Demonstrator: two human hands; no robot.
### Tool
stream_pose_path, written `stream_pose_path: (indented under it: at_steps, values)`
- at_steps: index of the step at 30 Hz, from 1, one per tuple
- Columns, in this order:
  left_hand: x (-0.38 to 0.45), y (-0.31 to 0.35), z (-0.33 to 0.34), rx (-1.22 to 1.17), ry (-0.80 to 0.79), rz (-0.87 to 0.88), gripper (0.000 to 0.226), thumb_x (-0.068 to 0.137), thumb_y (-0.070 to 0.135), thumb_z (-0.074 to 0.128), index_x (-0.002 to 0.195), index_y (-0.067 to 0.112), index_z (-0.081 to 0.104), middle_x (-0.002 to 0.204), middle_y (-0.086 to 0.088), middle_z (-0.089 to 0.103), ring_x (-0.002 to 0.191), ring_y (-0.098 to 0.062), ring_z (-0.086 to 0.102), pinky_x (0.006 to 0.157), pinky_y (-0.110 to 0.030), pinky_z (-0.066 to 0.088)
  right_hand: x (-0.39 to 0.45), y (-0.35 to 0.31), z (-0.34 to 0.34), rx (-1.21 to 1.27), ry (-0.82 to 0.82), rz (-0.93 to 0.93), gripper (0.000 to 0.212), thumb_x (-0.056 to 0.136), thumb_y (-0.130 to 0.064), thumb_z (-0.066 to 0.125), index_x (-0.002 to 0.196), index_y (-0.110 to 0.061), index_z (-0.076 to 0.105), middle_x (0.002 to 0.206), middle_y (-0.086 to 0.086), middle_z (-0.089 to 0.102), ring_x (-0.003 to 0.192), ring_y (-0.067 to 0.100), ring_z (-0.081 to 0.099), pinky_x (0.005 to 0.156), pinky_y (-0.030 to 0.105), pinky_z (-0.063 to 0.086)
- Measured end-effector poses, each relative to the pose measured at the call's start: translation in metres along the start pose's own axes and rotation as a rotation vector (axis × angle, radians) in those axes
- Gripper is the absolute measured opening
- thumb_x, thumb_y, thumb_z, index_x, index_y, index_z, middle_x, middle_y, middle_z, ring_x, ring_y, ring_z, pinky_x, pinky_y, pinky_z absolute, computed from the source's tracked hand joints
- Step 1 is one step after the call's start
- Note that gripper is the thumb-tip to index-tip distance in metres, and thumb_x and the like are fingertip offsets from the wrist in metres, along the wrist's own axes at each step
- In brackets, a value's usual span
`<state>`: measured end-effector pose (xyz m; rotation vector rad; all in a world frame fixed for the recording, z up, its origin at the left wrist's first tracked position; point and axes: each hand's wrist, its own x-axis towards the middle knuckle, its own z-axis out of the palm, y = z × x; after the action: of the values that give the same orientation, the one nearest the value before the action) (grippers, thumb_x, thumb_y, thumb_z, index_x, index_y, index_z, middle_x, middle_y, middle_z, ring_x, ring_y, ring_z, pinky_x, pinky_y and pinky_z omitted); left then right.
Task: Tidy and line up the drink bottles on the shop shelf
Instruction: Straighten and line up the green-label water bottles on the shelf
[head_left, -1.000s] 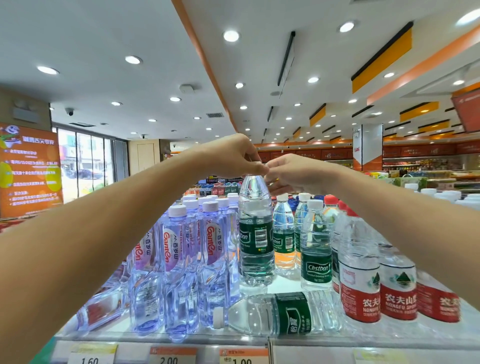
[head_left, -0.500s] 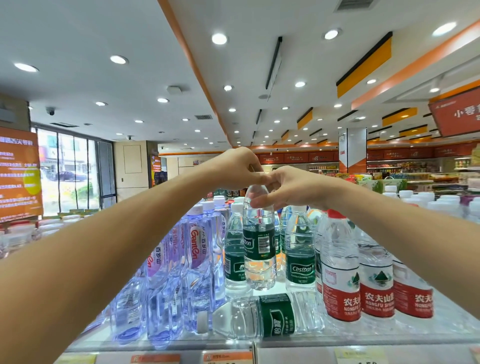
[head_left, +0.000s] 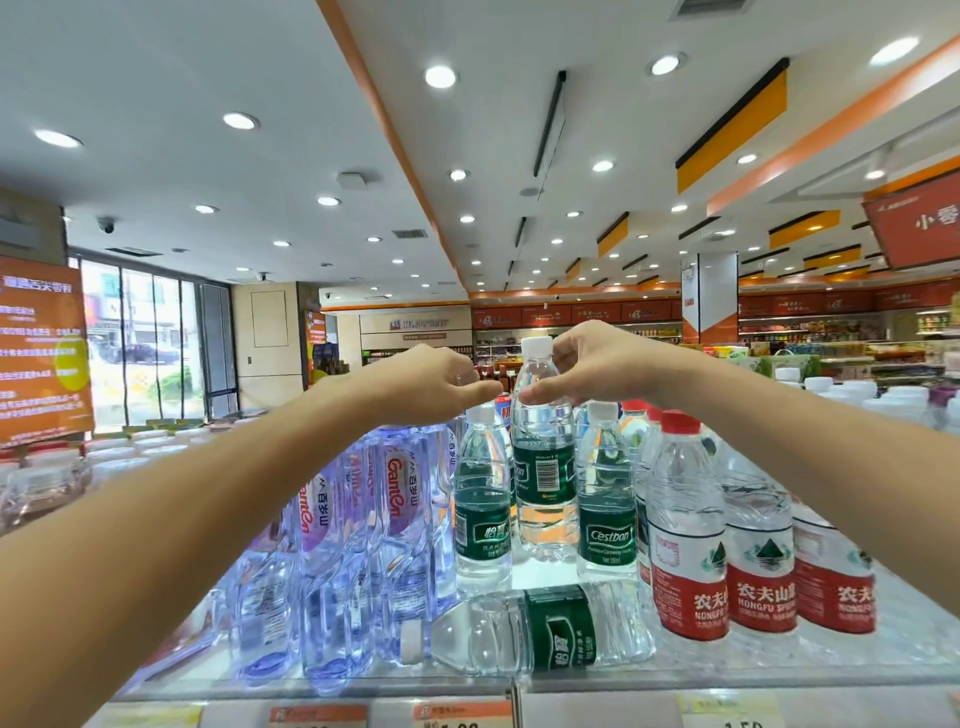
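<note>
My right hand (head_left: 597, 366) grips the neck of a green-labelled Cestbon water bottle (head_left: 543, 467), which stands upright between two similar bottles (head_left: 480, 499) (head_left: 605, 499); its white cap shows above my fingers. My left hand (head_left: 441, 382) reaches in from the left with curled fingers, its fingertips just left of that bottle's shoulder; whether it touches the bottle I cannot tell. Another green-labelled bottle (head_left: 530, 631) lies on its side at the front of the shelf (head_left: 857, 670).
Purple-labelled Ganten bottles (head_left: 400, 499) crowd the left, some leaning. Red-labelled Nongfu Spring bottles (head_left: 691, 525) stand in a row on the right. Price tags (head_left: 457, 714) run along the shelf's front edge. Behind lie further shelves and the shop floor.
My left hand has slid off the bottle's top and moved left, uncovering the white cap. My right hand stays on the neck. The bottle now stands further back between its neighbours.
</note>
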<state>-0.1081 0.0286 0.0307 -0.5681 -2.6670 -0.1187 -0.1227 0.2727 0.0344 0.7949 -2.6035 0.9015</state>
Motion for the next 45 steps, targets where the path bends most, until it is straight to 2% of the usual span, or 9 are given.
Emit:
stream_pose_path:
  at_steps: [3, 8, 12, 19, 28, 32, 35, 40, 45]
  values:
    - [-0.010, 0.008, 0.001, 0.070, -0.001, 0.020, 0.062, 0.091, 0.078, 0.039, 0.104, 0.026, 0.069, 0.100, 0.002, 0.072, 0.091, -0.020, 0.067, 0.084, -0.045, 0.058, 0.004, -0.003, 0.003, -0.078, 0.000, 0.018, 0.061, 0.067, -0.058, 0.090, 0.075, -0.005, 0.063, 0.066, 0.003, 0.053, 0.062, 0.017, 0.047, 0.063, 0.036, 0.038]
    - [-0.041, 0.016, 0.011, 0.227, 0.074, 0.121, 0.058, 0.093, 0.075, 0.038, 0.115, 0.030, 0.067, 0.106, 0.011, 0.072, 0.092, -0.013, 0.065, 0.083, -0.034, 0.053, 0.008, 0.004, 0.013, -0.145, -0.036, 0.047, 0.065, 0.063, -0.065, 0.089, 0.075, -0.006, 0.064, 0.066, 0.002, 0.053, 0.062, 0.018, 0.048, 0.060, 0.036, 0.037]
    - [-0.073, 0.017, 0.032, 0.372, 0.285, 0.230, 0.054, 0.097, 0.068, 0.036, 0.108, 0.026, 0.069, 0.099, 0.007, 0.069, 0.096, -0.018, 0.063, 0.092, -0.039, 0.045, 0.009, 0.006, 0.019, -0.218, -0.044, 0.061, 0.059, 0.070, -0.060, 0.087, 0.067, -0.013, 0.051, 0.062, 0.002, 0.041, 0.059, 0.020, 0.038, 0.059, 0.035, 0.028]
    - [-0.141, 0.018, 0.107, 0.222, 0.617, 0.390, 0.024, 0.096, 0.038, 0.060, 0.098, 0.018, 0.072, 0.096, 0.002, 0.067, 0.094, -0.023, 0.063, 0.089, -0.040, 0.048, 0.016, 0.014, 0.028, -0.239, -0.096, 0.072, 0.059, 0.066, -0.063, 0.087, 0.074, -0.013, 0.057, 0.069, 0.007, 0.042, 0.064, 0.021, 0.039, 0.063, 0.037, 0.029]
    - [-0.179, 0.003, 0.181, 0.138, 0.639, 0.414, 0.032, 0.089, 0.039, 0.068, 0.112, 0.019, 0.078, 0.110, 0.002, 0.072, 0.099, -0.019, 0.067, 0.085, -0.034, 0.050, 0.016, 0.018, 0.034, -0.280, -0.118, 0.123, 0.062, 0.060, -0.066, 0.088, 0.077, -0.012, 0.063, 0.070, 0.007, 0.050, 0.066, 0.021, 0.045, 0.063, 0.037, 0.033]
    - [-0.184, -0.003, 0.195, 0.129, 0.615, 0.394, 0.042, 0.090, 0.043, 0.067, 0.125, 0.020, 0.074, 0.121, 0.002, 0.072, 0.101, -0.018, 0.069, 0.085, -0.034, 0.050, 0.013, 0.014, 0.035, -0.312, -0.125, 0.139, 0.075, 0.063, -0.063, 0.089, 0.084, 0.006, 0.070, 0.067, 0.005, 0.055, 0.063, 0.021, 0.050, 0.061, 0.034, 0.037]
    - [-0.185, -0.006, 0.198, 0.135, 0.615, 0.373, 0.050, 0.088, 0.045, 0.071, 0.132, 0.022, 0.070, 0.127, 0.002, 0.070, 0.104, -0.017, 0.069, 0.088, -0.034, 0.048, 0.009, 0.010, 0.034, -0.349, -0.127, 0.140, 0.069, 0.064, -0.063, 0.089, 0.082, 0.001, 0.071, 0.064, 0.003, 0.054, 0.060, 0.021, 0.049, 0.059, 0.032, 0.036]
    - [-0.185, -0.009, 0.202, 0.139, 0.606, 0.365, 0.053, 0.088, 0.050, 0.071, 0.135, 0.025, 0.068, 0.129, 0.003, 0.069, 0.105, -0.017, 0.070, 0.090, -0.034, 0.045, 0.009, 0.012, 0.036, -0.422, -0.128, 0.127, 0.081, 0.058, -0.073, 0.085, 0.092, 0.000, 0.073, 0.070, 0.003, 0.059, 0.065, 0.021, 0.055, 0.061, 0.033, 0.040]
    - [-0.182, -0.014, 0.206, 0.140, 0.592, 0.373, 0.053, 0.090, 0.051, 0.070, 0.136, 0.026, 0.067, 0.131, 0.004, 0.068, 0.106, -0.016, 0.068, 0.090, -0.034, 0.044, 0.007, 0.006, 0.035, -0.511, -0.149, 0.129, 0.078, 0.066, -0.071, 0.083, 0.099, -0.002, 0.070, 0.076, 0.003, 0.060, 0.068, 0.021, 0.055, 0.062, 0.033, 0.040]
